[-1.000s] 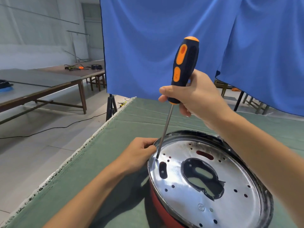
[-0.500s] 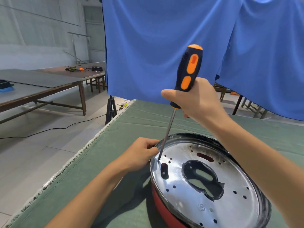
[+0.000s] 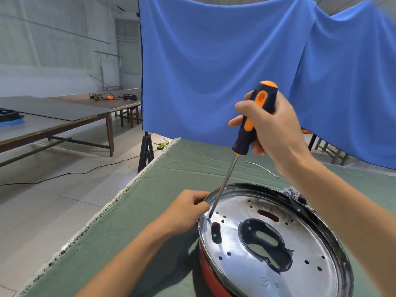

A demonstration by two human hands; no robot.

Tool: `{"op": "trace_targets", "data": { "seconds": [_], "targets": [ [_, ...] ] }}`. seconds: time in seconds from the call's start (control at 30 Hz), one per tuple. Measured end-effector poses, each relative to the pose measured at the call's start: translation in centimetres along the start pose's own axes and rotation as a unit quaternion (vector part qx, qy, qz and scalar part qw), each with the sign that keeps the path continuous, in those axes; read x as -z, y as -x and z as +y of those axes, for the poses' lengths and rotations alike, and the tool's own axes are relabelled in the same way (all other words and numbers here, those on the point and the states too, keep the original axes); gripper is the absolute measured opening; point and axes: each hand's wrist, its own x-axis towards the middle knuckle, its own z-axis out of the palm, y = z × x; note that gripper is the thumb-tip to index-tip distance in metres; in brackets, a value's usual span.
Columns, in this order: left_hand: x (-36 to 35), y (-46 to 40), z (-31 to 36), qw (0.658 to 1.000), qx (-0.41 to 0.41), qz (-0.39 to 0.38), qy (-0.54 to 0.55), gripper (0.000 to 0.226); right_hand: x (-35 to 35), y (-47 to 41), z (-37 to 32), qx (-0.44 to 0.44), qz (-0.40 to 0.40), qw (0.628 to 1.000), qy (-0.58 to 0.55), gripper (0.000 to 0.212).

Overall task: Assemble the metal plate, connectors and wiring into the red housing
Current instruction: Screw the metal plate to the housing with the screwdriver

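A round shiny metal plate [image 3: 252, 251] with several small holes and a large dark central cutout lies on top of the red housing [image 3: 211, 275], whose wall shows at the lower left. My right hand [image 3: 272, 125] grips a black and orange screwdriver [image 3: 251, 123] held nearly upright. Its tip rests on the plate's left edge. My left hand [image 3: 184, 211] is closed against the plate's rim right beside that tip. A thin wire [image 3: 260, 168] lies on the green cloth behind the plate.
The green cloth-covered table [image 3: 150, 211] ends at a frayed left edge. A blue curtain [image 3: 214, 67] hangs behind it, with a black tripod leg [image 3: 146, 151] at its foot. Wooden tables [image 3: 64, 121] with tools stand at the left, and a cable runs over the floor.
My right hand has slid higher up the screwdriver handle and turned around it. The tip stays on the same spot. My left hand has hardly moved.
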Motion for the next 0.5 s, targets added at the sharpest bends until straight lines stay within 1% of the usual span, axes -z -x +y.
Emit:
{"op": "trace_targets", "data": {
  "seconds": [0.07, 0.1, 0.17, 0.3, 0.37, 0.43, 0.47, 0.5],
  "targets": [
    [0.0, 0.0, 0.0, 1.000, 0.000, 0.003, 0.005, 0.035, -0.2, 0.0, 0.1, 0.043, 0.016, 0.999, 0.023, 0.026],
    [0.0, 0.1, 0.0, 1.000, 0.000, 0.004, 0.008, 0.035, -0.4, -0.1, 0.1, 0.052, 0.016, 0.998, 0.031, 0.030],
    [-0.1, 0.1, -0.1, 1.000, 0.000, 0.003, 0.011, 0.033, -0.7, -0.4, -0.5, 0.037, 0.003, 0.998, 0.053, 0.036],
    [-0.1, 0.2, -0.1, 1.000, -0.004, 0.006, 0.006, 0.029, -0.8, -0.7, -2.1, -0.035, -0.064, 0.994, 0.087, 0.040],
    [-0.1, 0.2, -0.1, 1.000, -0.007, 0.011, 0.006, 0.029, -0.5, -1.0, -2.6, -0.018, -0.057, 0.985, 0.160, 0.041],
    [-0.1, 0.2, -0.2, 1.000, -0.009, 0.014, 0.014, 0.031, -0.3, -1.2, -2.9, 0.028, -0.007, 0.971, 0.239, 0.035],
    [-0.1, 0.2, -0.2, 1.000, -0.008, 0.014, 0.018, 0.032, -0.3, -1.3, -3.0, 0.048, 0.015, 0.965, 0.256, 0.026],
    [-0.1, 0.2, -0.3, 1.000, -0.006, 0.014, 0.021, 0.033, -0.3, -1.4, -3.1, 0.062, 0.021, 0.964, 0.258, 0.019]
  ]
}}
